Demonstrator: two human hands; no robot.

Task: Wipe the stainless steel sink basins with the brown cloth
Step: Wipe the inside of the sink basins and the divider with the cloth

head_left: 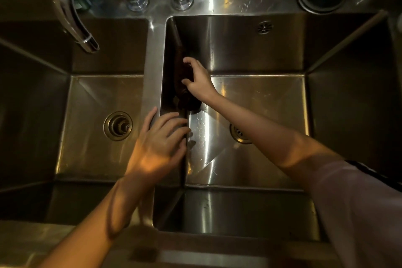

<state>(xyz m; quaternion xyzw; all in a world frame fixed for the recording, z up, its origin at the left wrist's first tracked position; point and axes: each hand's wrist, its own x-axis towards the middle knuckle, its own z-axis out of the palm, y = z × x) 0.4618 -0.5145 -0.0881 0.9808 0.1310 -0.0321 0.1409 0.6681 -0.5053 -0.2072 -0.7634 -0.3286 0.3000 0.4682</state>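
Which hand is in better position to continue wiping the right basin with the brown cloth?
The right hand: it already presses the brown cloth against the right basin inner wall. The left hand only rests on the divider, without cloth.

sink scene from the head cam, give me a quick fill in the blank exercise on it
1. The right hand presses the brown cloth against the ____ wall of the right basin.
2. The left hand rests on the ____ between the basins.
3. The faucet spout hangs over the ____ basin.

Missing words: left; divider; left
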